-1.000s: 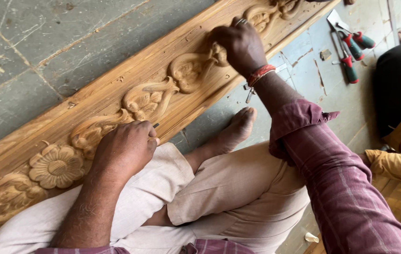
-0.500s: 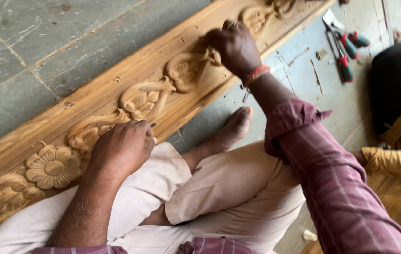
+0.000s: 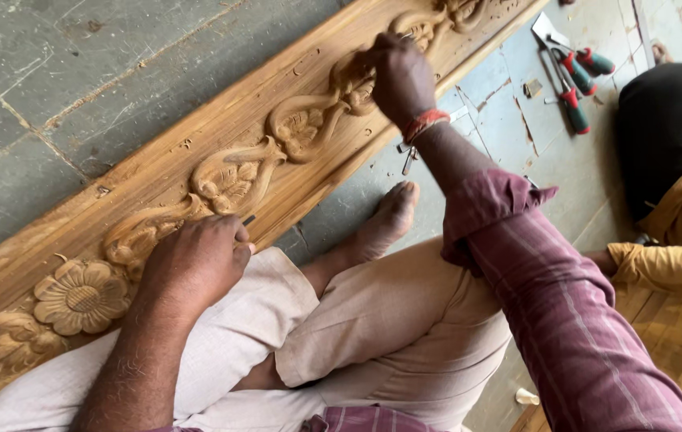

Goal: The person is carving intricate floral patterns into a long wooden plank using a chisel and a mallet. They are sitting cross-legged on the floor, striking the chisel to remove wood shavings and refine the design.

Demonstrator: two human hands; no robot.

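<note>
On carved wooden plank (image 3: 157, 172), both hands (image 3: 197, 260) (image 3: 401, 76) rest.

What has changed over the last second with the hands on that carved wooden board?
The right hand has slid a little along the long carved wooden board, toward its far end, staying pressed on the scrollwork. The left hand stayed closed around a thin dark tool by the leaf carving. The red-handled tools on the stone floor lie as before.

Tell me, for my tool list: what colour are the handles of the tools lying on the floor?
Red and green handles on the tools, clearest in the head view.
</note>
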